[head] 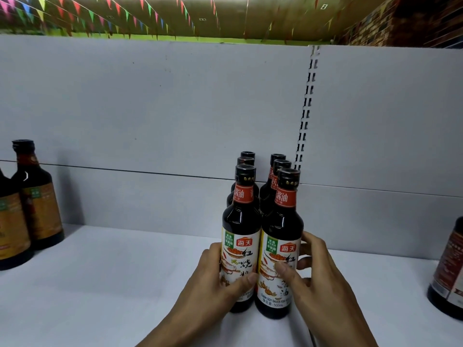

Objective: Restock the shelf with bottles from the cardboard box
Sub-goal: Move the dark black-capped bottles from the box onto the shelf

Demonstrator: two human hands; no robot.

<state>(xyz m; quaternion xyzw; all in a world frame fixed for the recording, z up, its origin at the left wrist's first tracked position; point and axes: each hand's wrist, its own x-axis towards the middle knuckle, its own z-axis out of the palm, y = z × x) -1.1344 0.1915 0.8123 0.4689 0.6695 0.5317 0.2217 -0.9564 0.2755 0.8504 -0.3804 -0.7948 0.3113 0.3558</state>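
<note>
Front pair: front-left bottle [239, 246] and front-right bottle [280, 249] stand upright on the shelf, side by side and touching or very nearly so, labels facing out to the aisle
Left hand: the left hand [216, 276] is wrapped round the front-left bottle, thumb laid across the label and fingers curled behind the glass
Right hand: the right hand [315, 276] mirrors it on the front-right bottle, thumb on the label and fingers curled round the far side
Why this grip: each hand holds low on the body, which looks meant to steady the pair and bring the two fronts level
Rows behind: rear bottles [246, 161] line up behind each front one, making two files of three that run back to the wall; tight files keep the stock neat and easy to face
Stage, as I read it: this batch is seated and being squared up, so letting go comes next
Risk: tall narrow bottles packed close, so a nudge could rock the neighbours
Shelf: the white shelf [112, 284] has room on both sides of the block
Neighbours: brown-labelled bottles [37, 204] well apart on the left, and a dark bottle [448, 269] at the right edge
Backdrop: grey back panel [150, 108], slotted upright [305, 116], coloured bunting [100, 16] overhead
Cardboard box: out of view
</note>
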